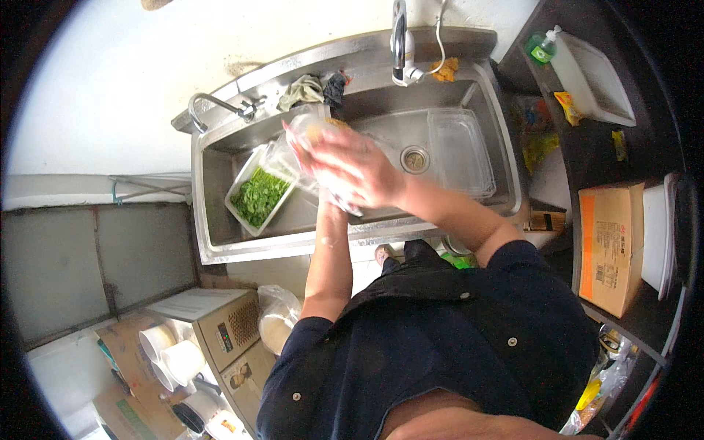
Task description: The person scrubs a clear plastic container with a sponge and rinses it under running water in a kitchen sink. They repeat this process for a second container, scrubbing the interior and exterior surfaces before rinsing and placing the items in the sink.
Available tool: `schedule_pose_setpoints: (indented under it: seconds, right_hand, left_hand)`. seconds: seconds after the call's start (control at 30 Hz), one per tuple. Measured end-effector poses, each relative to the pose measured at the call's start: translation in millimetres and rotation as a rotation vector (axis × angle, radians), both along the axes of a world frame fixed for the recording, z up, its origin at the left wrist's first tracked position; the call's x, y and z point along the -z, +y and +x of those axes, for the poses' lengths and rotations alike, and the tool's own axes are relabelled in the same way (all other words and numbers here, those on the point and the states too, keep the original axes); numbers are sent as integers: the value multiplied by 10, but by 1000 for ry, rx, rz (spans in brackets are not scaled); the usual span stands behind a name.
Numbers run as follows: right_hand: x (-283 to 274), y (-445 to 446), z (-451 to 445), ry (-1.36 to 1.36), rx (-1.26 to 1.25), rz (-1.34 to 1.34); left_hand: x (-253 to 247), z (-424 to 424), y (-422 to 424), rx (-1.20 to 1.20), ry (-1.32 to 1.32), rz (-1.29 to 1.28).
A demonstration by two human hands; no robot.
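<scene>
Both my hands are together over the middle of a two-basin steel sink [275,242], blurred by motion. My right hand [357,159] lies on top, its fingers spread against a clear plastic container [280,162] and a pale, partly orange cloth or sponge [316,129]. Beneath it, my left hand [335,190] is mostly hidden and seems to support the container from below. In the left basin a white tray [235,212] of chopped leafy greens [261,192] stands at a tilt. Clear plastic containers [462,151] lie in the right basin beside the drain [415,159].
Two faucets [220,102] [400,49] rise at the sink's back edge, with rags [302,92] between them. An orange cloth [445,70] lies at the back right. On the right shelf are a green soap bottle [542,48], a white tray [594,77] and a cardboard box [610,247].
</scene>
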State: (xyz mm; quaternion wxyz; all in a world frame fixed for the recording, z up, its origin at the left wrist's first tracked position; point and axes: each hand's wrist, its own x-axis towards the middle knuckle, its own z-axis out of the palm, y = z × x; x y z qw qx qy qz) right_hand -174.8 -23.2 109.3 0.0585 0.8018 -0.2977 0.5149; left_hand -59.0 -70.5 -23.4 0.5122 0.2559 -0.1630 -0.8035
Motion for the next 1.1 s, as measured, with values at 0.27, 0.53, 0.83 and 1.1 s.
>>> schedule_pose_setpoints:
  seconds: [0.27, 0.53, 0.83, 1.1]
  right_hand:
    - [105, -122, -134, -481, -422, 630]
    - [571, -340, -86, -646, -427, 844]
    - [1160, -957, -736, 41, 319, 374]
    - [935, 370, -44, -700, -264, 659]
  left_hand:
    - [-389, 27, 545, 173, -895, -438]
    - [-66, 214, 566, 302, -424, -79]
    - [90, 102, 712, 484, -723, -544]
    - [-137, 96, 356, 590, -1127, -643]
